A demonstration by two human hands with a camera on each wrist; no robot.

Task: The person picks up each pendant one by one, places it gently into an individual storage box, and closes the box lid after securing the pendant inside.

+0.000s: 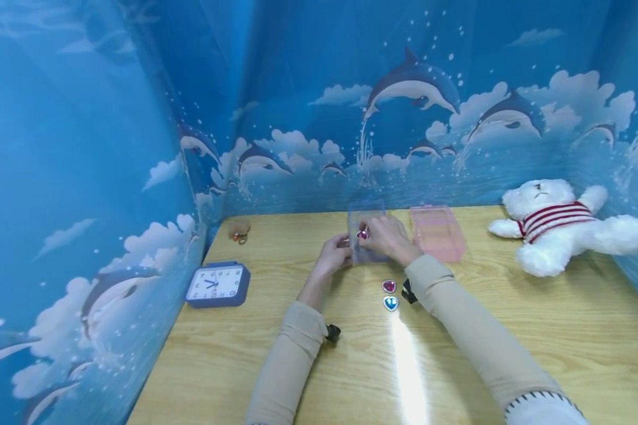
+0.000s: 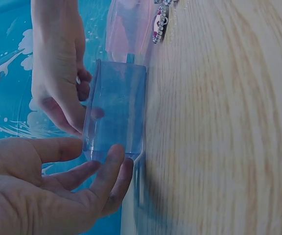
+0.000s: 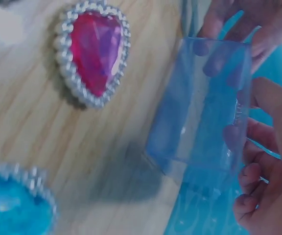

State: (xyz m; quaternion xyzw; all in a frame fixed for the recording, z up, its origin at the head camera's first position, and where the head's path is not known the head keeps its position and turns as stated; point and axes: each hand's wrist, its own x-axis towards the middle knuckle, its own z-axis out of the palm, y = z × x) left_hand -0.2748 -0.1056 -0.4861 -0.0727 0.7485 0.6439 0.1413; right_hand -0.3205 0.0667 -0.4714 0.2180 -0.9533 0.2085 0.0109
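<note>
- At the left edge of the wooden table [image 1: 510,354], low in the left-centre of the head view, a blue square clock [image 1: 217,284] lies flat; a small brown keyring-like object [image 1: 239,231] sits further back, near the dolphin-print backdrop [image 1: 111,177].
- The left hand [image 1: 334,254], just left of frame centre, rests its relaxed, nearly straight fingers [image 2: 112,169] against the left side of the clear blue plastic box [image 1: 365,236]. In the left wrist view the fingertips touch the box's lower edge and nothing is clenched.
- The box stands on the table at frame centre, between the two hands.
- The right hand [image 1: 387,237] comes over the box's right side and top. Its fingertips pinch a pink heart gem [image 1: 362,234] at the box's opening, while its other fingers [image 2: 58,110] lie along the box wall.
- Below the box, nearer the camera, a second pink heart gem [image 1: 389,286] and a blue heart gem [image 1: 390,303] lie on the wood, one just behind the other, beside the right forearm.
- Right of the hands lies a pink plastic case [image 1: 437,232], close to the box.
- At the far right a white teddy bear [image 1: 560,224] in a red-striped top lies on its back.
</note>
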